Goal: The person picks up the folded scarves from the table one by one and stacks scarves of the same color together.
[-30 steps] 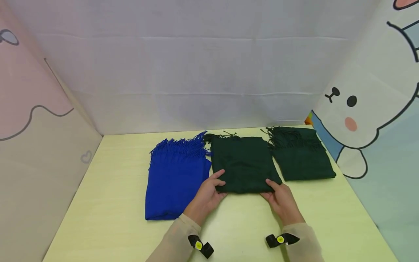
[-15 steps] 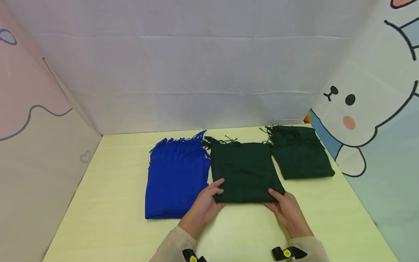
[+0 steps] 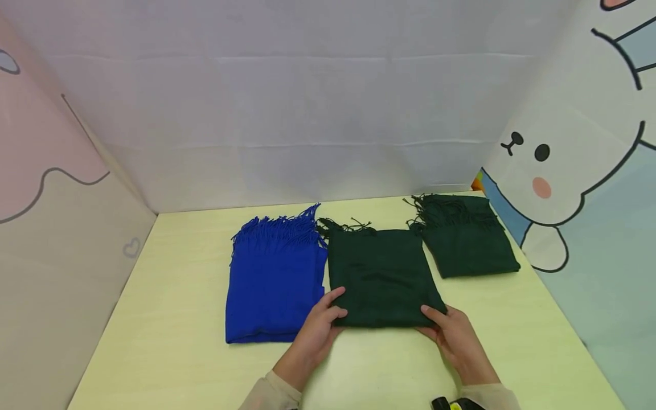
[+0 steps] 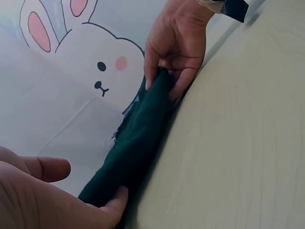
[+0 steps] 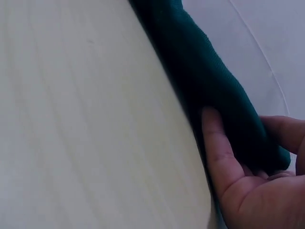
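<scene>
A folded dark green scarf [image 3: 384, 279] with a fringe at its far left corner lies between two other scarves. My left hand [image 3: 315, 330] pinches its near left corner, thumb on top and other fingers beneath. On the near right corner, my right hand [image 3: 456, 339] grips in the same way. The left wrist view has the fold of the scarf [image 4: 133, 138] running between the left hand [image 4: 43, 195] and the right hand [image 4: 178, 40]. Seen from the right wrist, fingers [image 5: 219, 148] of the right hand reach under the scarf's thick near edge, close over the table.
A folded blue scarf [image 3: 274, 285], fringe away from me, lies just left of the green one. Another dark green scarf [image 3: 468, 242] lies at the back right. The pale yellow table [image 3: 174, 319] ends at a white cloth backdrop [image 3: 307, 114], with printed panels at both sides.
Both hands have drawn the near edge of the middle green scarf toward me, and its far edge has come nearer too. The blue scarf and the other green scarf lie as before.
</scene>
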### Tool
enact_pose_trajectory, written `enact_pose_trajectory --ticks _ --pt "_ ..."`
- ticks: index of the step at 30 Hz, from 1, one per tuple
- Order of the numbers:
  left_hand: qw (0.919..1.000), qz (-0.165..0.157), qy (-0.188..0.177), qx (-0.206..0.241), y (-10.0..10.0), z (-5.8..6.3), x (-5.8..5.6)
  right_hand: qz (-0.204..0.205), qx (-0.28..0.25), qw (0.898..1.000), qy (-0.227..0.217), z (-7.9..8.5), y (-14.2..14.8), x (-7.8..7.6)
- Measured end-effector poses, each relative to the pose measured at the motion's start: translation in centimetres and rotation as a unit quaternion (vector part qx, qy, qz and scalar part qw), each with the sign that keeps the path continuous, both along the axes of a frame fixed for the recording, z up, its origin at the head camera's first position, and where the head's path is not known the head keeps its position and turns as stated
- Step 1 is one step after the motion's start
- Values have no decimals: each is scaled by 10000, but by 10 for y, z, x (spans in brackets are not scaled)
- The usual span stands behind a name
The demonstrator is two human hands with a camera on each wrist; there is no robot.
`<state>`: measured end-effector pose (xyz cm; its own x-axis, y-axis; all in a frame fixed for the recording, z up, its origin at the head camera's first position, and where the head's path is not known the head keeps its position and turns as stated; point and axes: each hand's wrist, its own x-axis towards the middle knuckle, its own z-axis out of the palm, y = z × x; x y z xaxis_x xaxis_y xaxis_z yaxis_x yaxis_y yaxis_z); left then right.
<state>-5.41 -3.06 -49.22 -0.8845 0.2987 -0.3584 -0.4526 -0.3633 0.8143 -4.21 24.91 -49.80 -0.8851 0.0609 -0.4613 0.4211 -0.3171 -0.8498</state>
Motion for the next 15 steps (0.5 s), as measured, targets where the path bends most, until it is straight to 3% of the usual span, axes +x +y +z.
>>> enact_pose_trajectory --ticks 4,15 --pt "9997 84 102 -190 -1 7 5 -107 125 9999 32 3 8 1" --pt "9948 275 321 -923 -7 24 10 -791 -196 9959 400 15 47 9"
